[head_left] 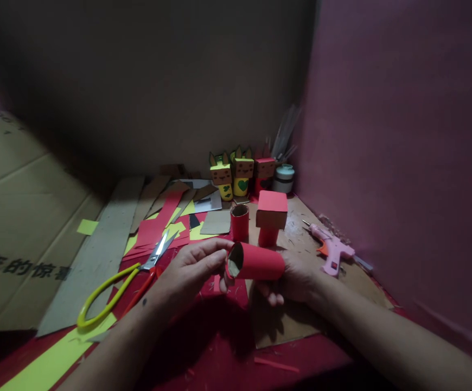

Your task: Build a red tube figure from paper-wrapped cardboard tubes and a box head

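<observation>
A red paper-covered tube (262, 263) lies sideways between my hands, its open end facing left and showing a pale brown inside. My left hand (201, 264) pinches the rim at that open end between thumb and fingers. Around the tube's right end is my right hand (291, 279), its fingers curled underneath and partly hidden by the tube. Just behind stand a shorter upright red tube (240, 221) and a red tube topped with a cardboard box head (272, 210) that has a red top.
Yellow-handled scissors (116, 288) lie open at the left near red and yellow paper strips (158, 222). A pink glue gun (333, 248) rests at the right on cardboard. Behind stand several box-headed figures (243, 168) and a lidded jar (284, 179). A pink wall (394, 136) rises at the right.
</observation>
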Motion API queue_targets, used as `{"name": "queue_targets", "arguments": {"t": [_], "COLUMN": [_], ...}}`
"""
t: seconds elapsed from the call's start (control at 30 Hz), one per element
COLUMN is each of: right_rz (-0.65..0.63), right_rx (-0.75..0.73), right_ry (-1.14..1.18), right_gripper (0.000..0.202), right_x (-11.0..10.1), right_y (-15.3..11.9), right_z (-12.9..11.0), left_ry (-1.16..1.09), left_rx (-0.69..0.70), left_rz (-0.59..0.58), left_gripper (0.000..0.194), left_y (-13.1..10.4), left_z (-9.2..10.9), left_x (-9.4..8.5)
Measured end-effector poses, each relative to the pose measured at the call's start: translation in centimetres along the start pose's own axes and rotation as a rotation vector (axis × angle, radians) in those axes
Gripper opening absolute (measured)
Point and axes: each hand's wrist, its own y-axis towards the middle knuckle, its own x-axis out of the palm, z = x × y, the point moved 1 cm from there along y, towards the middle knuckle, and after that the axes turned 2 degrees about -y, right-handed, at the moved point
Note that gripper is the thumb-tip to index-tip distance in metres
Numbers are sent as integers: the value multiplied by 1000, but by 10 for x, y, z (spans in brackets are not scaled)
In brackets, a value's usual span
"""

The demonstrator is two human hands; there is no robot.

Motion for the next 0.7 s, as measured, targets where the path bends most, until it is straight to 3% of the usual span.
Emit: {"name": "queue_targets", "arguments": {"t": [0.37, 0.57, 0.7], "right_rz": [-2, -2, 43], "right_rx": [49, -73, -158], "right_ry": [-2, -50, -50], "right_gripper": [54, 49, 46], "right_x": [-2, 7, 5], "right_y": [-1, -2, 0], "right_z": [1, -3, -2], "left_ry": [137, 183, 213], "left_rx": [-53, -88, -112], "left_rz": [151, 141, 94], "left_gripper": [32, 25, 32], "left_y": [3, 3, 4], "left_z": [6, 8, 7], "left_x": [4, 3, -3]}}
